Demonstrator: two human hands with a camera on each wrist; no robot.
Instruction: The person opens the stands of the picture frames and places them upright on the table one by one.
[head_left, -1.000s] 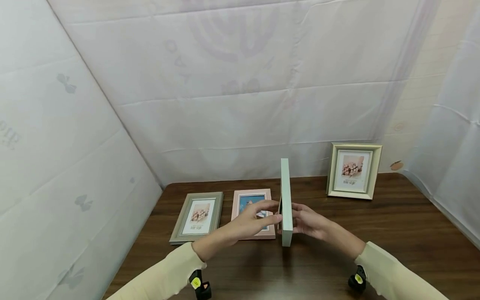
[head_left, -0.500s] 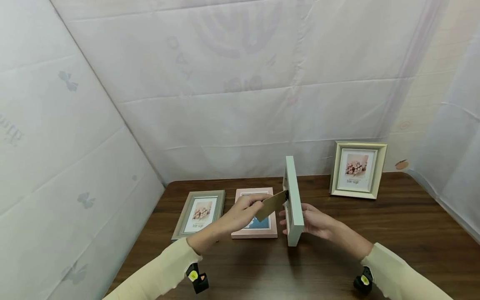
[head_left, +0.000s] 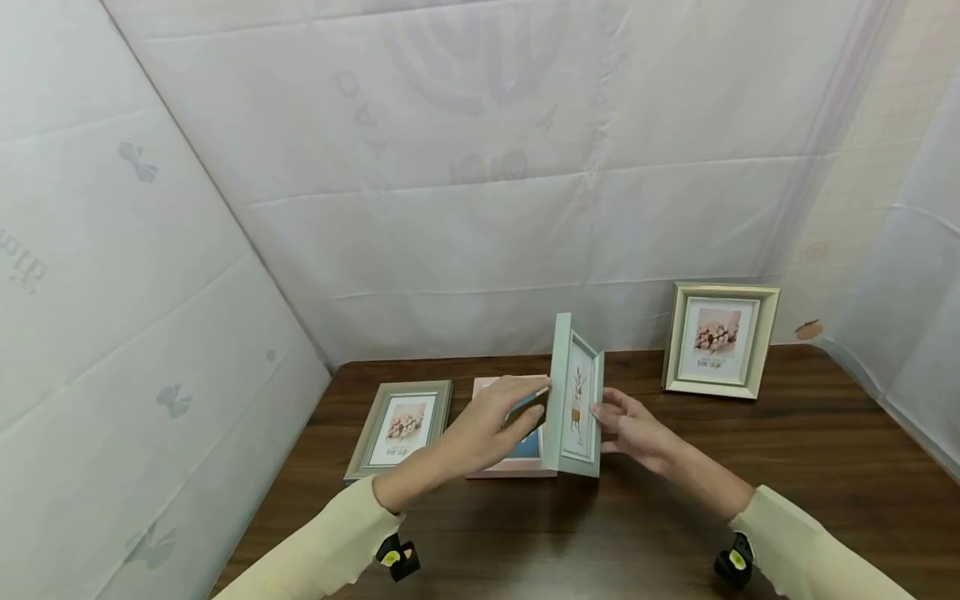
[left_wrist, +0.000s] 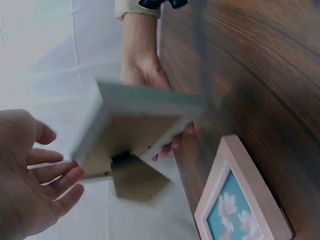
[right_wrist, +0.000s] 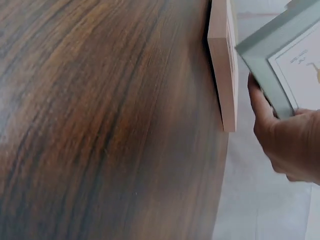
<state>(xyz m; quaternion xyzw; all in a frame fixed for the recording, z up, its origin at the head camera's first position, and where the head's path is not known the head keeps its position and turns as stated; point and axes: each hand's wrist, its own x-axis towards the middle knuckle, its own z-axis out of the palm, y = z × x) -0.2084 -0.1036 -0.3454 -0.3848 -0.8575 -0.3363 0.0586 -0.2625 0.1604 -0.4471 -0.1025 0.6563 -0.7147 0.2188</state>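
Note:
My right hand (head_left: 637, 429) grips a mint-green picture frame (head_left: 576, 408) by its right edge, thumb on the front and fingers behind. The frame is held upright and turned partly right, showing a drawing of a plant in an orange pot. My left hand (head_left: 483, 429) is beside its left edge, fingers loosely bent and holding nothing. In the left wrist view, the blurred brown back carries a folded-out stand (left_wrist: 140, 180), and left fingertips come right at the frame's edge. A pink picture frame (left_wrist: 245, 185) with white flowers on blue lies below, partly covered in the head view.
A grey-green picture frame (head_left: 401, 429) lies face up at the left of the dark wooden table (head_left: 810, 467). A pale gold picture frame (head_left: 720, 340) stands at the back right. White printed cloth (head_left: 450, 208) hangs behind the table.
The mint-green frame has turned from edge-on so its front shows. My left hand pulled the brown stand out from the back, then let go of it.

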